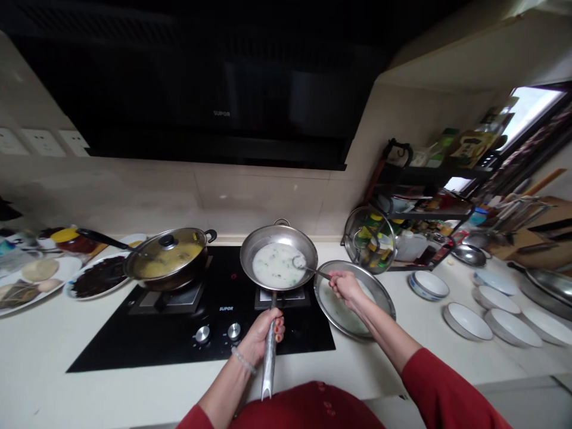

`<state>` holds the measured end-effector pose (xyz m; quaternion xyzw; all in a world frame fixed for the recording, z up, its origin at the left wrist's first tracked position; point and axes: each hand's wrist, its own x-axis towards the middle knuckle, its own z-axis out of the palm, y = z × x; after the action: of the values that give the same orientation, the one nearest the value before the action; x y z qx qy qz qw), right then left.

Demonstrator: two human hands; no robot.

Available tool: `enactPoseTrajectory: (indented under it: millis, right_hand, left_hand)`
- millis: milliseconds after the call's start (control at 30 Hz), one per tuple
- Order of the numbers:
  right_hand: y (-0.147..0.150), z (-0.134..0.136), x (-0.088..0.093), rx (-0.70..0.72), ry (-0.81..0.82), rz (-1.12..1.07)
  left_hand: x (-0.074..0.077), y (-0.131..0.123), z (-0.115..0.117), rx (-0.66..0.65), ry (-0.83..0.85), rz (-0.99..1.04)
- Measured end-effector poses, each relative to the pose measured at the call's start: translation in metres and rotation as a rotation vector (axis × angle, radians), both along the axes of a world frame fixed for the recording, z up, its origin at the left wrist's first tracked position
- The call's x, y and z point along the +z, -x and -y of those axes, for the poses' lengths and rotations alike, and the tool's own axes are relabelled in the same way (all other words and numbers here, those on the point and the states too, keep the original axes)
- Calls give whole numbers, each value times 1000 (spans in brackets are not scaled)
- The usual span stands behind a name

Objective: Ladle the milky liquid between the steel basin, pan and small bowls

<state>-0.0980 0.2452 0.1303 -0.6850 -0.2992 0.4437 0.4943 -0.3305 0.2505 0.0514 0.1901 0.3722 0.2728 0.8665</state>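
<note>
A steel wok [250, 247] sits over the right burner, with white soup [274, 266] flecked with green inside it. My left hand [264, 329] is wrapped round the wok's long metal handle. In my right hand [346, 286] is a ladle [316, 272], its bowl dipped at the right side of the soup. Below my right hand and forearm stands a wide steel basin [388, 298] with pale, cloudy liquid; the forearm hides part of it.
On the left burner stands a lidded pan [167, 262] with yellow food. A dark-food plate [71, 287] lies left of it. At right are several bowls [468, 322], a leaning glass lid [370, 239] and a spice rack [429, 214]. The range hood [214, 137] hangs above.
</note>
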Motion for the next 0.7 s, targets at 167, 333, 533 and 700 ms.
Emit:
enactPoseTrajectory:
  millis: [167,333,533,700]
  right_hand:
    - [3,12,10,-45,22,-17]
    - [4,21,15,-52,26,-50]
    - [-5,37,22,-40,0,-130]
    - [-22,64,27,-93,-36,-219]
  left_hand:
    - [-2,1,-1,-7,2,-1]
    - [-4,1,-1,-8,-1,4]
    - [-1,2,-1,-18,-3,5]
    - [2,2,0,-17,-7,10]
